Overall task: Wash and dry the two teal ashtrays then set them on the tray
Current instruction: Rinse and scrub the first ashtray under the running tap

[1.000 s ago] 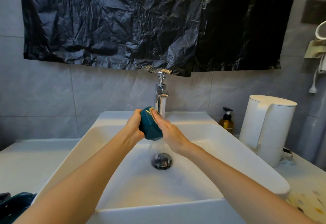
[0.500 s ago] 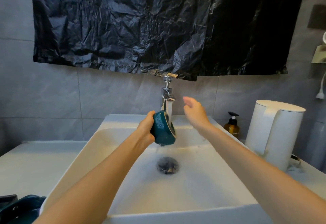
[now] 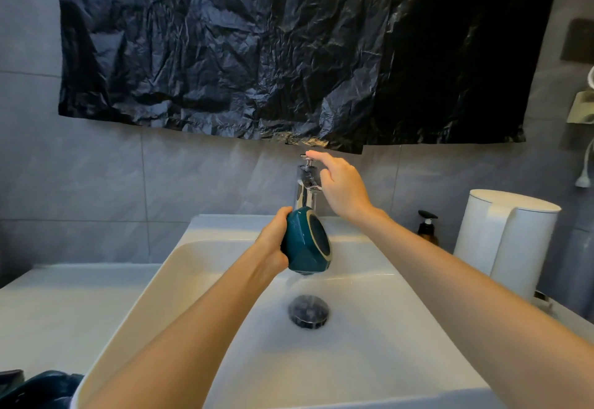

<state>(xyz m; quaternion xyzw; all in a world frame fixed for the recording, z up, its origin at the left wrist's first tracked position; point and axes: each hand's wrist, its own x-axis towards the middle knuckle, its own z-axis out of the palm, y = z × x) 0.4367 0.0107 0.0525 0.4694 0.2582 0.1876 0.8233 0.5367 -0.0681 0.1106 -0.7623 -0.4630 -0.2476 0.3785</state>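
My left hand grips a teal ashtray over the white sink basin, tilted on its side with its round base facing right. It sits just under the chrome tap, and water runs off it toward the drain. My right hand is raised beside the tap, its index finger stretched out and touching the tap's top handle. A second teal object, only partly in view, lies at the bottom left corner.
A white kettle stands on the counter right of the sink, with an amber pump bottle behind it. Black plastic sheeting hangs on the grey tiled wall above the tap. White counter stretches left of the basin.
My right hand left the ashtray and rose up to the tap's top handle. My left hand kept the ashtray under the spout, turning its base toward the right.
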